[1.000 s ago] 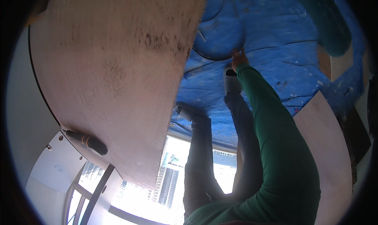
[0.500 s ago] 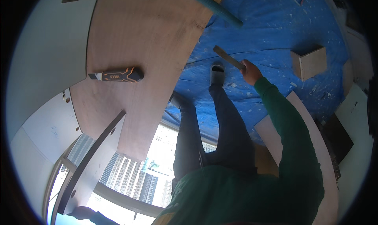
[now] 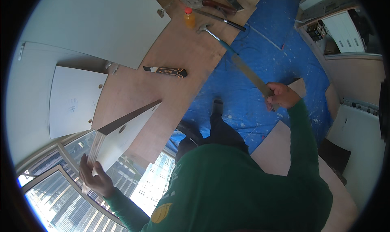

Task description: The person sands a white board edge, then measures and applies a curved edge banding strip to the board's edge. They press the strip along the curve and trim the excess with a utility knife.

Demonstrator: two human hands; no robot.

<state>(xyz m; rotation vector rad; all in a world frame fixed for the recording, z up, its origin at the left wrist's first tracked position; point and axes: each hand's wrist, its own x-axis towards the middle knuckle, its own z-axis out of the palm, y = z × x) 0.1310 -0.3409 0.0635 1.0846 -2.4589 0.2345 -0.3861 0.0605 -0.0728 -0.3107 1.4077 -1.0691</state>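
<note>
My left hand [image 3: 96, 179] is at the near end of a white panel [image 3: 120, 140] with a brown top edge and round holes in its face. Its fingers lie on one side of the layered end edge and the thumb on the other. The panel stands on edge, its far tip over the wooden worktop [image 3: 191, 57]. In my right hand [image 3: 282, 96] is a long, flat brownish strip [image 3: 250, 73], gripped near one end and slightly blurred. Its far tip comes close to the teal handle of a hammer [image 3: 215, 36]. A black-and-orange utility knife [image 3: 165, 71] lies on the worktop, blade out.
A small bottle [image 3: 189, 18] with a red cap, a hand plane [image 3: 219, 6] and a dark-handled long tool [image 3: 223, 21] occupy the worktop's far end. White panels [image 3: 77, 102] line the left. Blue sheeting [image 3: 260, 41] covers the floor; loose boards [image 3: 272, 144] lie at right.
The view has shifted, bringing more of the worktop's far end into sight. My right hand has turned the strip and raised it closer. More of my left hand now shows at the panel's end.
</note>
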